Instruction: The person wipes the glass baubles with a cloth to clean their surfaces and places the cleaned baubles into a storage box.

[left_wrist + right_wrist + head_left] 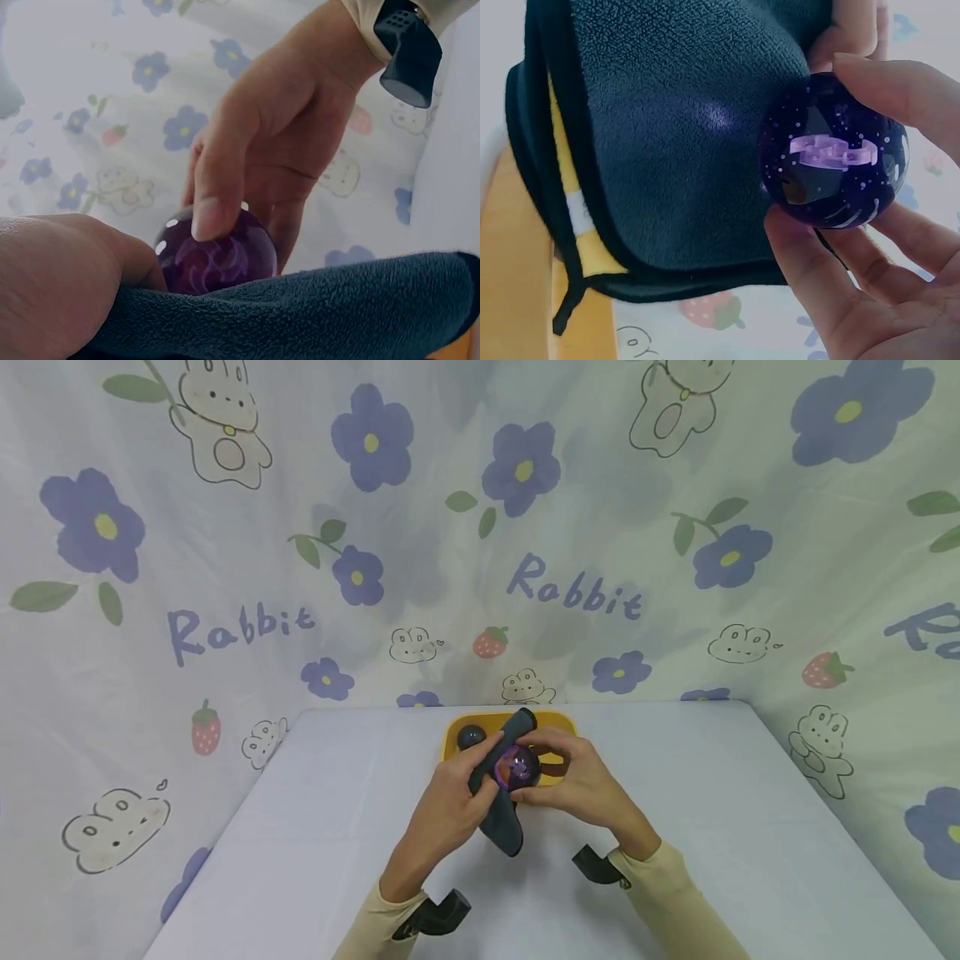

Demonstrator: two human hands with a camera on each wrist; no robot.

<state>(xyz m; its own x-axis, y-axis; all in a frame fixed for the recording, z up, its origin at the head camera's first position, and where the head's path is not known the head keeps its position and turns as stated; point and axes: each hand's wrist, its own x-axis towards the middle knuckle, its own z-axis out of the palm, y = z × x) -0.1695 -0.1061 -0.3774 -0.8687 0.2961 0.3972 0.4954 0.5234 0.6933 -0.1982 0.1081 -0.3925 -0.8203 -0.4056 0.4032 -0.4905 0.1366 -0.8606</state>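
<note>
A dark teal fleecy cloth (502, 828) with a black edging hangs folded from my left hand (448, 795), which grips it between thumb and fingers. In my right hand (588, 783) is a see-through purple ball (832, 150), pinched between the thumb and the fingertips. Pale specks and a lilac curved emblem show inside the ball. The cloth lies right up against the ball's side, seen in the right wrist view. From the left wrist, the cloth's fold hides the lower part of the ball.
Just beyond the hands stands a yellow tray (456, 723), partly covered by the hands and the cloth. One dark ball (471, 737) lies at its left end. A white table (337, 827) spreads beneath, and a printed curtain (450, 552) hangs behind it.
</note>
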